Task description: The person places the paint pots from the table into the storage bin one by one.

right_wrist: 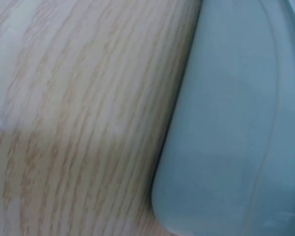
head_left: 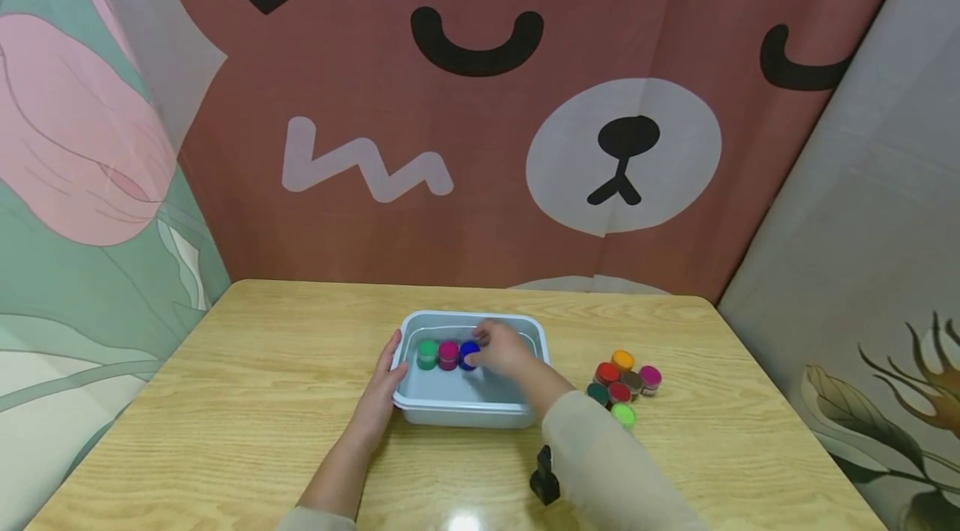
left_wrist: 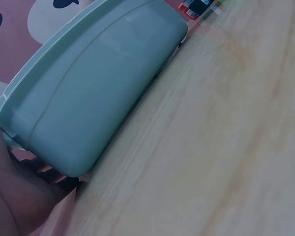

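A light blue plastic bin [head_left: 468,416] stands on the table. My left hand [head_left: 381,398] grips its left end, thumb over the rim and fingers against the outer wall; the left wrist view shows these fingers [left_wrist: 32,172] beneath the rim. Inside, a green jar [head_left: 427,355], a magenta jar [head_left: 447,356] and a dark blue jar [head_left: 468,353] form a row along the back left. My right hand [head_left: 508,350] reaches over the bin's right side and pinches the blue jar, partly covering it. In the right wrist view only the bin's wall [right_wrist: 221,128] and the table appear, without the hand.
Right of the bin, several small round jars [head_left: 619,393] with coloured lids cluster on the wooden table [head_left: 300,348], partly behind the right sleeve. A small black object [head_left: 545,477] stands near the front by that sleeve. A curtain with a bear print [head_left: 480,247] hangs behind the table.
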